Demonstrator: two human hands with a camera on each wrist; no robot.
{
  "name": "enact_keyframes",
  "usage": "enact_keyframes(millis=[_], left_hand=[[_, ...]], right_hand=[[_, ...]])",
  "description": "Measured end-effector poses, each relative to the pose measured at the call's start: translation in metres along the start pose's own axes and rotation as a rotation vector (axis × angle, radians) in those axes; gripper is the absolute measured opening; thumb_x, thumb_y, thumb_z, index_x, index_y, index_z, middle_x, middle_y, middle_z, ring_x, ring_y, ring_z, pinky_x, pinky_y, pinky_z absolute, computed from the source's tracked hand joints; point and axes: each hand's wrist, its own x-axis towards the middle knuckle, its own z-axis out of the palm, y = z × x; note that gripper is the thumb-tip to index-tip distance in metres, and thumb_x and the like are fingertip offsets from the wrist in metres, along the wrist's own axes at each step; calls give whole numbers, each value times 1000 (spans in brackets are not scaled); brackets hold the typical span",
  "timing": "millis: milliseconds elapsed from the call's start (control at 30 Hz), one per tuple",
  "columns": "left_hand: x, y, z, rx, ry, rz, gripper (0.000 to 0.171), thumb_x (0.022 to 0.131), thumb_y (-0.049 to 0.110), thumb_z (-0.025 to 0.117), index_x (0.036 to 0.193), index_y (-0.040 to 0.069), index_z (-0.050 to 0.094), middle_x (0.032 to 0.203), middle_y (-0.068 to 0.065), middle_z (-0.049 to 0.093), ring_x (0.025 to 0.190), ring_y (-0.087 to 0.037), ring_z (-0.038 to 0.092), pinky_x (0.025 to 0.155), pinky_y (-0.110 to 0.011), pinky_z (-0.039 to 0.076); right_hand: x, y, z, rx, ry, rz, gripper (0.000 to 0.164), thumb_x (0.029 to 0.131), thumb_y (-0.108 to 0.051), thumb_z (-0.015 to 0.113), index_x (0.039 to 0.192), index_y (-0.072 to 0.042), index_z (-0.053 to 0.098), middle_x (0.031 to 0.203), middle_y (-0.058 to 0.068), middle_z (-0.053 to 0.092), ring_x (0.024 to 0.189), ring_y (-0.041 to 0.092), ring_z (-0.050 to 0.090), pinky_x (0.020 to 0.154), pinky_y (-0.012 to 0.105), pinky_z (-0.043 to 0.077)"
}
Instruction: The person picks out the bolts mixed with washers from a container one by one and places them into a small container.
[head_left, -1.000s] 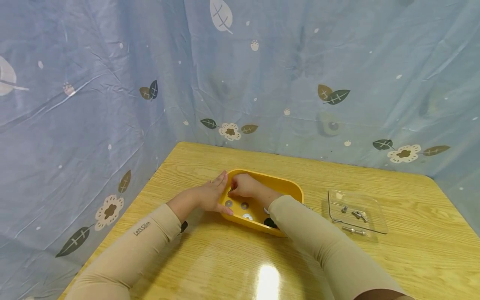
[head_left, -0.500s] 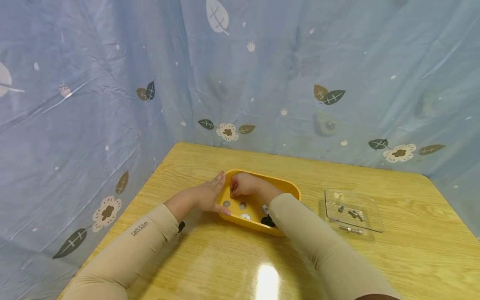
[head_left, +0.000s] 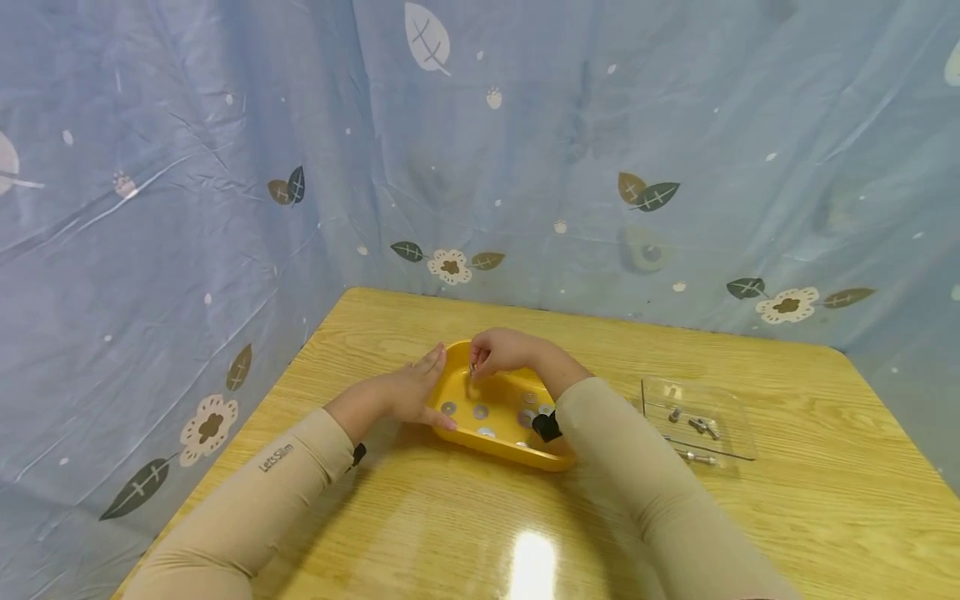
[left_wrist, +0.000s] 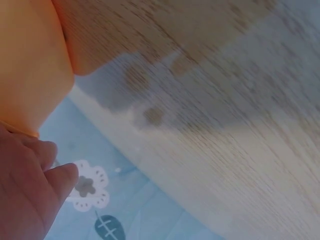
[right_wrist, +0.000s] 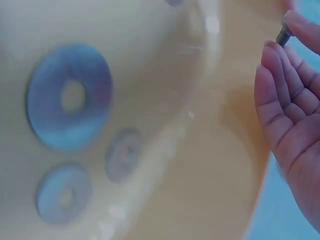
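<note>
A yellow tray (head_left: 510, 450) stands on the wooden table, with several flat metal washers (head_left: 480, 412) lying on its floor. My left hand (head_left: 408, 396) is spread across the tray's left end, its fingers along the rim at the back corner and its thumb over the front rim. Above the tray's left part, my right hand (head_left: 504, 350) pinches a small metal bolt (right_wrist: 283, 35) between thumb and fingertips. In the right wrist view the bolt's head is up at the thumb. Three washers (right_wrist: 70, 97) of differing sizes show blurred below that hand.
To the right stands a clear plastic box (head_left: 731, 452) with several metal bolts (head_left: 701, 427) in and around it. A patterned blue curtain (head_left: 525, 167) hangs behind the table (head_left: 420, 517) and along its left side.
My right hand has risen from the tray's floor with the bolt, uncovering more washers. My left hand has kept its place on the rim. The head view has shifted slightly.
</note>
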Motion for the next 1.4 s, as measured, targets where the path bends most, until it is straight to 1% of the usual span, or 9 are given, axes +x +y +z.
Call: enact_keyframes(millis=[167,300,533,700,800,933,1100,1200,1400], left_hand=[[0,1,2,-8,7,-5,122,70,74,51,144,0,-9,150,-15,-16,139,-26,0,110,-47,13],[0,2,3,-9,6,-3,121,70,74,51,144,1,-10,150,-13,-18,139,-26,-1,110,-46,12],[-3,2,0,-20,8,-3,119,73,71,53,144,1,-11,149,-13,-19,139,-25,-3,110,-47,11],[-5,3,-1,-24,3,3,117,74,69,54,144,1,-11,148,-12,-21,139,-25,-4,110,-47,11],[-5,3,0,-15,2,3,119,72,71,52,144,1,-10,149,-12,-19,139,-25,-3,110,-47,11],[-5,2,0,-13,6,3,119,72,72,52,144,1,-10,150,-14,-18,139,-25,-3,110,-48,11],[-5,-2,1,-17,20,13,119,72,72,52,144,-1,-7,149,-14,-18,139,-25,-5,110,-49,9],[-5,-3,2,-19,20,23,120,71,72,52,144,-2,-7,149,-14,-19,139,-27,-4,110,-50,9],[-3,-5,6,-5,13,22,121,69,75,49,144,-1,-8,150,-14,-18,139,-26,-4,110,-49,9]], right_hand=[[-21,3,-18,70,15,-23,16,81,-17,70,90,-9,60,82,1,60,75,15,54,70,25,46],[-45,6,-35,114,45,-51,16,82,-15,69,91,-8,59,82,4,60,76,18,55,71,27,47],[-100,14,-64,109,105,-65,16,82,-16,69,91,-7,59,82,5,60,76,21,56,70,30,48],[-143,25,-78,180,131,-36,17,83,-11,67,94,-3,56,85,9,58,81,29,56,71,31,50],[-168,34,-84,231,154,-12,20,84,-10,66,96,0,54,88,12,57,82,29,57,73,31,51],[-199,49,-89,261,185,17,24,84,-13,66,99,1,54,91,14,56,80,23,57,73,30,51],[-229,66,-87,264,219,78,29,83,-17,67,101,1,54,93,14,56,81,22,57,72,31,50],[-241,74,-82,270,218,121,32,83,-20,68,102,2,54,94,14,55,81,22,57,72,31,50],[-253,94,-69,331,156,207,34,84,-18,66,105,5,50,97,13,52,84,21,55,75,31,48]])
